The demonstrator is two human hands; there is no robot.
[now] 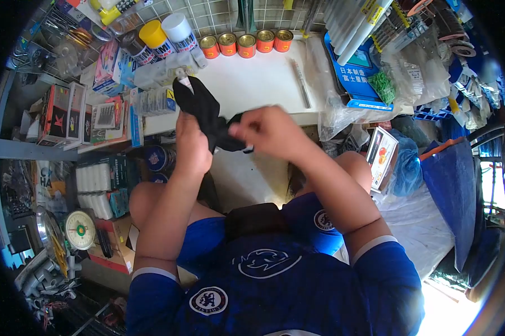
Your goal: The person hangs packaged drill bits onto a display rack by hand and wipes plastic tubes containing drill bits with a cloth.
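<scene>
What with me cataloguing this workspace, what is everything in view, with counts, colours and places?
Cloth item: one, black, between the hands
Tabletop: one, white, ahead
Tins: five, orange-red, tabletop's back edge
Spray cans: three; yellow, white, dark tops; back left
Slim stick: one, pale, tabletop right
Tray: one, blue, far right
Bundle: one, green, on the tray
Dial scale: one, white face, lower left
Boxes, bags, small wares: too many to count, mixed, both sides
Shirt: one, blue, worn
Left hand: one, bare, gripping cloth
Right hand: one, bare, blurred, at cloth
</scene>
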